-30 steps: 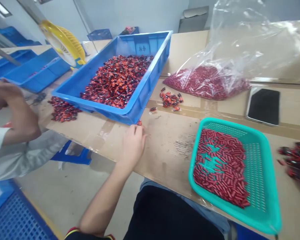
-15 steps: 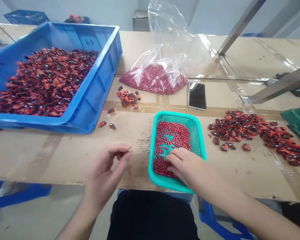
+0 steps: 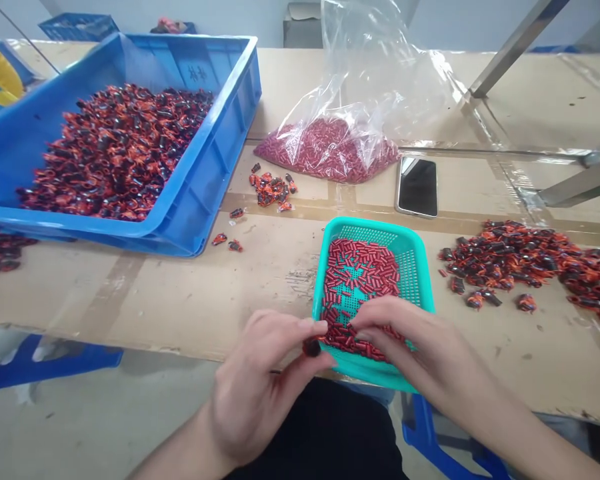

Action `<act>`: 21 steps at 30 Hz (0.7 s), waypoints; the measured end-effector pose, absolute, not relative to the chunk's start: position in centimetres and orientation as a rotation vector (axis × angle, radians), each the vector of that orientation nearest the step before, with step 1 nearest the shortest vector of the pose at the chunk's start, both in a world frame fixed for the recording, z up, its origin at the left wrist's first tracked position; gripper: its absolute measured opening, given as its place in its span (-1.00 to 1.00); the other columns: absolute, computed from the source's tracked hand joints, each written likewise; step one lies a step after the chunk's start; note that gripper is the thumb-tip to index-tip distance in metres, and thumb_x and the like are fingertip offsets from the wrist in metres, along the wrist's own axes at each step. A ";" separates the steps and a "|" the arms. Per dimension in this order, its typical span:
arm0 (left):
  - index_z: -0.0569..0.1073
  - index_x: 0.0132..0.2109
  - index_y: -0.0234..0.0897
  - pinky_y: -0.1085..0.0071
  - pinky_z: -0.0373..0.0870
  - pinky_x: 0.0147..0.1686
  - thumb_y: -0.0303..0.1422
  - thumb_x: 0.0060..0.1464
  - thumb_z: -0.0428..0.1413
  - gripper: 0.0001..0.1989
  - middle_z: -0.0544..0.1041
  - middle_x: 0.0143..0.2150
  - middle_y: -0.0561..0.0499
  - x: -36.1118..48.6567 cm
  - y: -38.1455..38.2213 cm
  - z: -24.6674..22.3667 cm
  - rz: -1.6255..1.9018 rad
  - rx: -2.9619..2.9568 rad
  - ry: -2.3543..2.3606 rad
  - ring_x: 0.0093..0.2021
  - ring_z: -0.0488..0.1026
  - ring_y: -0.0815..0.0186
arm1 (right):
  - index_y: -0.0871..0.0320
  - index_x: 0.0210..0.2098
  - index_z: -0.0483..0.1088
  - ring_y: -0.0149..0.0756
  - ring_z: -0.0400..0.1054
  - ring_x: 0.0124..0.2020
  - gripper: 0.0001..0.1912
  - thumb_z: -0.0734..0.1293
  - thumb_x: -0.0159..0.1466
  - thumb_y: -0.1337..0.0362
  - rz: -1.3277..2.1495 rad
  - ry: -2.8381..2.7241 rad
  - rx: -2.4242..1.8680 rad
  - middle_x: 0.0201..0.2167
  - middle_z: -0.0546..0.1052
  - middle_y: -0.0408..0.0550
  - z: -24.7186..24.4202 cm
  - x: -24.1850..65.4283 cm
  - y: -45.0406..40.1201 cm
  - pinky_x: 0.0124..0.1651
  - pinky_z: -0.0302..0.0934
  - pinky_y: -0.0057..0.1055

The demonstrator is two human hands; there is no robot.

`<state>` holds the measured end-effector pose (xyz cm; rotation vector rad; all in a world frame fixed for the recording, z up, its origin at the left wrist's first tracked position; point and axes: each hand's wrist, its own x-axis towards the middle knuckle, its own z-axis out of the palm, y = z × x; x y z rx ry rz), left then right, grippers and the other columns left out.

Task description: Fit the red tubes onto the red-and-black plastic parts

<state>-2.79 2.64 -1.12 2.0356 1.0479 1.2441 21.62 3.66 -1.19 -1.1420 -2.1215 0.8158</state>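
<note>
Bench, cardboard-topped (image 3: 130, 300), carrying one blue plastic crate (image 3: 219, 180) and one smartphone (image 3: 417, 187), face up. Also one clear plastic bag (image 3: 365, 73), two steel struts (image 3: 515, 47) upper right, one blue stool (image 3: 414, 427) below.

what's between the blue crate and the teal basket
In the head view, two loose orange-and-dark pieces lie on the cardboard tabletop between the blue plastic crate and the teal mesh basket, with a third piece a little farther back.
</note>
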 end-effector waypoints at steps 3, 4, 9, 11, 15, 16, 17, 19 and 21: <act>0.42 0.17 -0.27 0.43 0.62 -0.07 -0.41 0.39 0.18 -0.74 0.70 -0.09 -0.06 -2.5 2.7 -0.8 1.222 2.118 0.990 -0.10 0.63 0.34 | 0.01 -0.06 0.44 -0.38 0.58 -0.14 -0.87 0.30 0.49 0.38 1.000 -1.919 -1.079 -0.19 0.62 -0.17 0.6 21.2 2.6 -0.14 0.48 -0.56; 0.39 0.19 -0.27 0.41 0.61 -0.05 -0.44 0.40 0.18 -0.72 0.70 -0.07 -0.07 -2.4 2.6 -0.9 1.233 2.140 0.961 -0.08 0.63 0.34 | 0.01 -0.06 0.44 -0.39 0.57 -0.13 -0.88 0.33 0.49 0.37 1.012 -1.897 -1.049 -0.19 0.62 -0.18 1.1 21.0 2.3 -0.10 0.48 -0.56; 0.36 0.19 -0.32 0.28 0.53 -0.03 -0.59 0.33 0.18 -0.65 0.68 0.02 -0.15 -2.0 2.1 -1.6 1.317 2.183 0.856 -0.02 0.60 0.29 | 0.06 -0.08 0.46 -0.35 0.54 -0.16 -0.90 0.43 0.43 0.31 0.807 -2.022 -0.954 -0.21 0.59 -0.10 2.7 19.9 1.7 -0.05 0.47 -0.45; 0.39 0.14 -0.37 0.22 0.51 -0.02 -0.60 0.35 0.13 -0.74 0.67 0.05 -0.20 -2.0 1.9 -1.5 1.309 2.221 0.828 0.01 0.60 0.24 | 0.08 -0.15 0.47 -0.33 0.52 -0.24 -0.94 0.43 0.43 0.28 0.673 -2.040 -0.966 -0.29 0.58 -0.10 2.8 19.4 1.7 -0.13 0.47 -0.41; 0.45 -0.06 -0.33 0.23 0.56 -0.15 -0.57 0.42 0.01 -0.86 0.70 -0.05 -0.20 -1.6 1.6 -0.3 1.260 2.390 0.911 -0.05 0.64 0.23 | 0.10 -0.23 0.43 -0.30 0.50 -0.31 -0.88 0.34 0.49 0.32 0.521 -2.039 -1.010 -0.36 0.57 -0.07 2.5 18.5 1.7 -0.19 0.45 -0.34; 0.44 -0.12 -0.30 0.24 0.58 -0.19 -0.57 0.42 0.00 -0.84 0.71 -0.08 -0.19 -1.4 1.5 0.1 1.249 2.430 0.926 -0.09 0.65 0.23 | 0.09 -0.24 0.42 -0.30 0.50 -0.31 -0.86 0.32 0.50 0.32 0.516 -2.043 -1.014 -0.36 0.56 -0.07 2.4 18.4 1.8 -0.19 0.45 -0.34; 0.43 -0.16 -0.29 0.25 0.59 -0.22 -0.57 0.42 0.00 -0.82 0.72 -0.11 -0.17 -1.2 1.3 0.4 1.236 2.451 0.929 -0.12 0.66 0.24 | 0.09 -0.27 0.40 -0.31 0.50 -0.32 -0.83 0.32 0.51 0.28 0.522 -2.035 -1.028 -0.37 0.56 -0.09 2.3 18.3 1.9 -0.21 0.45 -0.36; 0.44 -0.16 -0.27 0.23 0.62 -0.21 -0.58 0.40 -0.01 -0.80 0.73 -0.11 -0.14 -0.7 0.7 0.6 1.218 2.407 0.977 -0.15 0.68 0.23 | 0.08 -0.29 0.36 -0.36 0.49 -0.36 -0.75 0.36 0.48 0.11 0.606 -2.000 -1.102 -0.39 0.54 -0.14 2.3 18.4 2.3 -0.29 0.44 -0.44; 0.48 -0.07 -0.24 0.18 0.64 -0.17 -0.56 0.39 0.01 -0.82 0.72 -0.08 -0.12 -0.4 0.0 0.4 1.219 2.297 1.049 -0.14 0.69 0.19 | 0.06 -0.23 0.39 -0.37 0.51 -0.39 -0.67 0.38 0.43 -0.06 0.782 -1.969 -1.170 -0.37 0.57 -0.17 2.6 18.6 2.7 -0.33 0.46 -0.50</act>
